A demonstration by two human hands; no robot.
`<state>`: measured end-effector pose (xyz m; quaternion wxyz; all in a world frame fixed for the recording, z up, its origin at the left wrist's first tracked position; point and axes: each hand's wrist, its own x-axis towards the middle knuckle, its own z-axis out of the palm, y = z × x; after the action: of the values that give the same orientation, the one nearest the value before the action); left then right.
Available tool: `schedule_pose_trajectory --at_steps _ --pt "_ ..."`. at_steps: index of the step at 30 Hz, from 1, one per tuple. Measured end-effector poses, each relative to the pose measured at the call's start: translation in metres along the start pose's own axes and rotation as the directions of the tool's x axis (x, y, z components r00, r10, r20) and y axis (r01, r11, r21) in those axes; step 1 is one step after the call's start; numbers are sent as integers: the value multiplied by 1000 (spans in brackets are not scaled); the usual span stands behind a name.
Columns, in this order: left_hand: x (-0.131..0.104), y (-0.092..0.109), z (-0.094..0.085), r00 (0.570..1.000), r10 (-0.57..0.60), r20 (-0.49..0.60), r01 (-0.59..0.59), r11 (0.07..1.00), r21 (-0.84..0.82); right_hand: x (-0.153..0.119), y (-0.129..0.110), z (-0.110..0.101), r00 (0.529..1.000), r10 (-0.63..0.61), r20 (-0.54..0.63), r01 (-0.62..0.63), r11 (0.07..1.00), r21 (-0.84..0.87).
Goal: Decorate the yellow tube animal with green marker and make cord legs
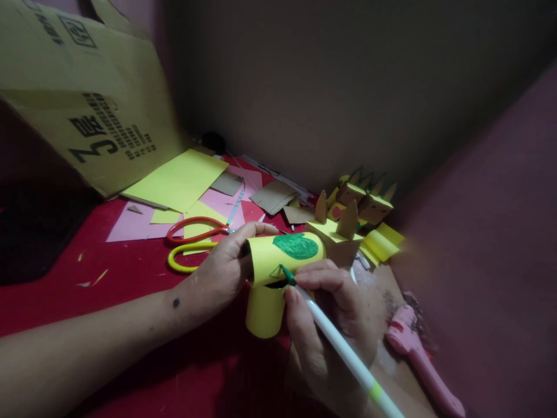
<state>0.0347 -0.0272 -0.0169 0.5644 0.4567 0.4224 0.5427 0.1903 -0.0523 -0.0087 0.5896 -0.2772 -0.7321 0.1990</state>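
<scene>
At green-patched yellow paper tube (263,258): left hand (220,264) curled, holding end; right hand (333,310) pinching marker (335,335). Leftward beyond: cardboard box (113,69), contents hidden.

Marker (340,344) tail beyond bottom edge.

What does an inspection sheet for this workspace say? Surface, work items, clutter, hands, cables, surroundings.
Surface: red tabletop, littered with tiny scraps.
Work items: yellow tube with a green patch; white-bodied pen, green tip at a small green outline.
Clutter: scissors with red and yellow handles, yellow sheet, pink paper, cardboard scraps, pink tool.
Left hand: grips the tube's open end.
Right hand: holds the pen.
Cables: nothing seen clearly.
Surroundings: printed cardboard box at left; dim grey backdrop behind.
</scene>
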Motion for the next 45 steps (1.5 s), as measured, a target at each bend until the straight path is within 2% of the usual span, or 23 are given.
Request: schedule_pose_trajectory --at_steps 12,26,45 --pt "-1 -1 -1 1000 15 11 -15 1000 24 1 -1 0 1000 3 10 -3 1000 8" --pt "2 -6 -2 1000 -6 15 8 998 -70 0 -2 1 993 93 -74 -91 996 19" --pt "4 -6 -3 1000 6 1 -6 999 -53 1 -3 -1 994 90 -66 -91 996 -13"
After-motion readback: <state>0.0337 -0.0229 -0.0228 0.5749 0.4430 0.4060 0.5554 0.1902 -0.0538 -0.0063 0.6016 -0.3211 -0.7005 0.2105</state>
